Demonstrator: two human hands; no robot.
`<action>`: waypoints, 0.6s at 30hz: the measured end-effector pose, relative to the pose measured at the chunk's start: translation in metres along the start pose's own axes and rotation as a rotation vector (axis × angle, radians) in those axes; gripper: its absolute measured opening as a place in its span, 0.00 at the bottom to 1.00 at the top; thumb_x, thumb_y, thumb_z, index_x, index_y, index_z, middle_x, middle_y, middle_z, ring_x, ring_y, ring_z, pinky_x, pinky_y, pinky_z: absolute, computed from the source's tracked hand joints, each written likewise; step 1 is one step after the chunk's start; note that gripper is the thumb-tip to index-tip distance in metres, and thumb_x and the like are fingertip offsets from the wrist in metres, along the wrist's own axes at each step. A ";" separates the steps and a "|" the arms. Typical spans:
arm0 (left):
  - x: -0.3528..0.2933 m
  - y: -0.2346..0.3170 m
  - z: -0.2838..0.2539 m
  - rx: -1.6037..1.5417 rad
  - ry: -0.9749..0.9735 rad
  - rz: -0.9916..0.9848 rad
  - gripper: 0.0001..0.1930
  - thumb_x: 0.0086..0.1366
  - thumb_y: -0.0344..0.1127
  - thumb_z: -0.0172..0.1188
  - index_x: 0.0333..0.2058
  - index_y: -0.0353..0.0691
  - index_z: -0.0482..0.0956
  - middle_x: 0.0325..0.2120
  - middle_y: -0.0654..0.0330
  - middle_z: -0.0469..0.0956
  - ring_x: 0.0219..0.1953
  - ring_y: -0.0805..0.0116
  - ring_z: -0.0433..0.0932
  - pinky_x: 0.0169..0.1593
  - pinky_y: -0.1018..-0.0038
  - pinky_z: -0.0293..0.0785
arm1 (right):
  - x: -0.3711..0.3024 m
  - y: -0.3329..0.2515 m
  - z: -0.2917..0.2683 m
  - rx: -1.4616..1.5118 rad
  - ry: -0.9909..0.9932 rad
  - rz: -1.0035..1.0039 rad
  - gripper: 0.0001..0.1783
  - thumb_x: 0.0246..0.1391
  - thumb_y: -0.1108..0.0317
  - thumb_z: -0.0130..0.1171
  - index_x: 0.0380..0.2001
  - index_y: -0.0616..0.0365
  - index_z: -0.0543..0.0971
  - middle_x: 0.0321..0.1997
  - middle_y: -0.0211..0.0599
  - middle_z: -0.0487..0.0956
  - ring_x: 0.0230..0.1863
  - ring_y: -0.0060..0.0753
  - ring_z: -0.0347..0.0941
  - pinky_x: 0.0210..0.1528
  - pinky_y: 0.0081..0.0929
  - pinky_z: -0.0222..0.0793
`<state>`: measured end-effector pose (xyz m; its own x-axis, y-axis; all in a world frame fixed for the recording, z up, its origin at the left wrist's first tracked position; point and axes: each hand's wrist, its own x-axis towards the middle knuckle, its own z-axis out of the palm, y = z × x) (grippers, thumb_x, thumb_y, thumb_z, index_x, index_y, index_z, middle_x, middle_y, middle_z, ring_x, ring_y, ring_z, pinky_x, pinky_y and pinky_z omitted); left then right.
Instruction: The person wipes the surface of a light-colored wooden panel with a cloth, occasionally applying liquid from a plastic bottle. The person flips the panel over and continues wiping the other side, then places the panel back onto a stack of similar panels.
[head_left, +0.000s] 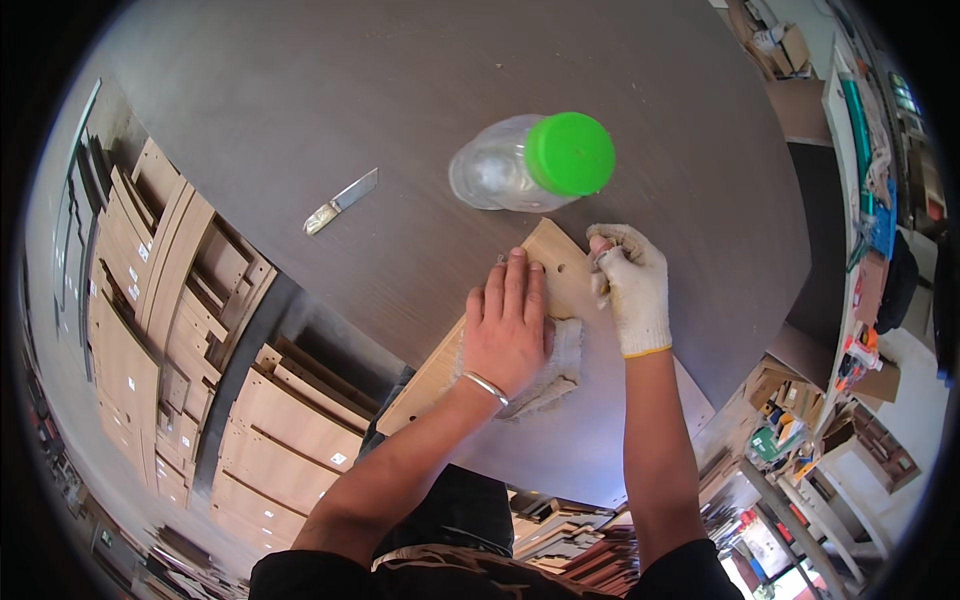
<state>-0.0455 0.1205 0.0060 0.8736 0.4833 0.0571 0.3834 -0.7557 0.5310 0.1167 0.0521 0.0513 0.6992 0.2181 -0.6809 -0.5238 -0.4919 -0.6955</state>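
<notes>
My left hand [507, 325], bare with a metal bracelet at the wrist, lies with its fingers stretched out over a greyish cloth [562, 362]. Beneath the cloth is a panel [560, 460] with a pale, shiny face and a light wood border [550, 250] with small round holes. My right hand [632, 285] wears an off-white knit glove, the thumb tip bare. Its fingers are curled closed by the panel's far right edge; whatever they may hold is hidden. A clear plastic jar [495, 165] with a green lid lies beyond both hands.
A small knife [340, 202] lies on the dark tabletop [400, 90], left of the jar. Stacked wood panels [290, 440] stand to the left, below table level. On the right is a shelf [845, 190] with assorted items, and cardboard boxes [795, 385] sit near it.
</notes>
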 end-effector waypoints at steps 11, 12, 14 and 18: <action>-0.001 0.007 0.008 0.230 0.066 0.145 0.32 0.57 0.29 0.61 0.63 0.41 0.73 0.65 0.44 0.70 0.64 0.41 0.70 0.66 0.48 0.65 | -0.141 0.154 -0.073 0.639 0.128 -0.002 0.08 0.68 0.72 0.58 0.45 0.63 0.81 0.28 0.30 0.79 0.20 0.21 0.74 0.21 0.21 0.67; 0.003 -0.004 0.009 0.232 0.026 0.139 0.32 0.57 0.29 0.61 0.63 0.40 0.73 0.65 0.43 0.69 0.65 0.40 0.69 0.66 0.47 0.65 | -0.164 0.175 -0.083 0.685 0.147 0.042 0.08 0.68 0.71 0.58 0.45 0.63 0.80 0.28 0.30 0.78 0.20 0.21 0.74 0.21 0.21 0.67; 0.007 -0.001 0.008 0.338 0.032 0.203 0.31 0.58 0.30 0.61 0.63 0.39 0.73 0.66 0.42 0.68 0.65 0.39 0.68 0.66 0.46 0.65 | -0.207 0.222 -0.094 0.785 0.105 0.113 0.08 0.68 0.71 0.59 0.45 0.63 0.79 0.27 0.30 0.78 0.21 0.20 0.74 0.21 0.21 0.68; -0.012 0.077 0.017 0.335 0.066 0.532 0.30 0.59 0.28 0.62 0.62 0.38 0.73 0.67 0.44 0.67 0.66 0.39 0.66 0.68 0.46 0.62 | -0.311 0.319 -0.106 1.121 0.365 0.236 0.10 0.66 0.71 0.59 0.47 0.63 0.79 0.30 0.30 0.78 0.26 0.21 0.75 0.28 0.20 0.72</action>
<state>-0.0212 0.0485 0.0318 0.9542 0.0213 0.2984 -0.0162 -0.9923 0.1228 -0.2164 -0.2619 0.0656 0.5309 -0.1191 -0.8390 -0.6627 0.5587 -0.4987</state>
